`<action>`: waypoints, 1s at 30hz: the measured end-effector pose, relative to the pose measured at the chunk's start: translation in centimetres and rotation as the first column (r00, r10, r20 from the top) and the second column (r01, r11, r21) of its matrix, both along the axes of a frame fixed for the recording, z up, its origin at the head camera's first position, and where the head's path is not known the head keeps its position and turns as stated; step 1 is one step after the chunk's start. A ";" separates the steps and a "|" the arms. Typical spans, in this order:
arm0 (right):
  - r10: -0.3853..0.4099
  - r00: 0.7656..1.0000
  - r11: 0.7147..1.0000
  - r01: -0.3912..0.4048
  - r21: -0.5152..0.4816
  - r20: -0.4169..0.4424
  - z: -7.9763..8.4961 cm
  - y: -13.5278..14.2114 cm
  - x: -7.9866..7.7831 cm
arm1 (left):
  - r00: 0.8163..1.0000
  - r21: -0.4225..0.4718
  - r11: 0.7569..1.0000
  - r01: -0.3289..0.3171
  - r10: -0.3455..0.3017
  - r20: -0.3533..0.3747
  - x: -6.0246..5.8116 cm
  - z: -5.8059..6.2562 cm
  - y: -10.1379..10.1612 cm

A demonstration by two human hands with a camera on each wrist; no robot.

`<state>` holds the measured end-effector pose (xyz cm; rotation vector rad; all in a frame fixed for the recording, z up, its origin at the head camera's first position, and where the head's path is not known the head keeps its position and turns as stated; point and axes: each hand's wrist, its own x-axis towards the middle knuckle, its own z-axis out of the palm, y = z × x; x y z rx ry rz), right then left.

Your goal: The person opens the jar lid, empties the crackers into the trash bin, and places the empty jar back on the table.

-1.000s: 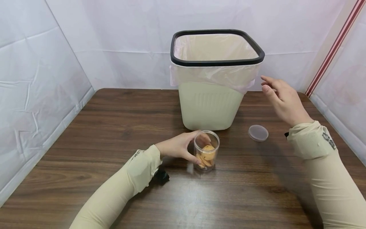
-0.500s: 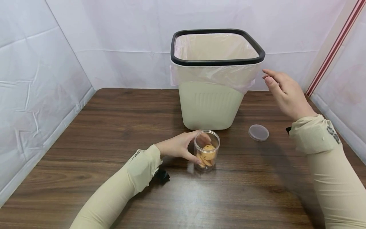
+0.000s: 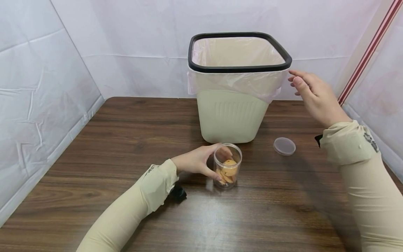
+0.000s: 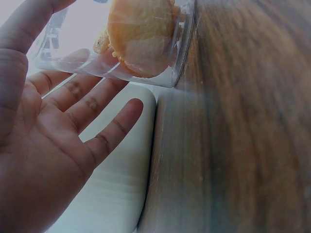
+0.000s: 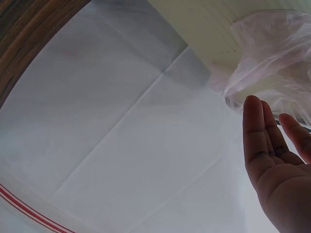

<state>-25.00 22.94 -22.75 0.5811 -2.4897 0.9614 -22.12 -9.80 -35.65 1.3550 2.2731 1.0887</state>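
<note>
A clear plastic jar [image 3: 231,152] with several round golden cookies [image 3: 229,169] inside stands upright on the table, its top uncovered. My left hand [image 3: 196,161] holds it from the left, thumb on the near side and fingers behind. In the left wrist view the little finger [image 4: 119,124] stands off below the jar wall. My right hand [image 3: 319,98] is raised in the air by the right side of a pale trash bin [image 3: 231,115], holding nothing. Its fingers point toward the bin's black rim [image 3: 239,69]; whether they touch the liner, I cannot tell.
A translucent round lid [image 3: 284,146] lies flat on the wooden table [image 3: 132,129], right of the bin. A thin pinkish bag [image 3: 261,82] lines the bin and hangs over its edge. White sheeting [image 3: 135,35] closes off the back and sides.
My right hand has risen and shifted slightly right and away, level with the bin's upper edge. The left hand, jar and lid have stayed in place.
</note>
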 end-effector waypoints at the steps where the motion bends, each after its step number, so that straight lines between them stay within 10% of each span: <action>1: 0.005 1.000 1.000 -0.004 -0.011 0.008 0.1 0.0 -0.1 | 1.000 0.000 1.000 0.000 0.000 0.000 0.0 0.0 0.0; 30: -0.025 1.000 0.999 0.026 -0.035 0.011 3.5 -1.1 -1.2 | 1.000 -0.007 1.000 -0.007 0.007 0.019 0.0 0.0 0.4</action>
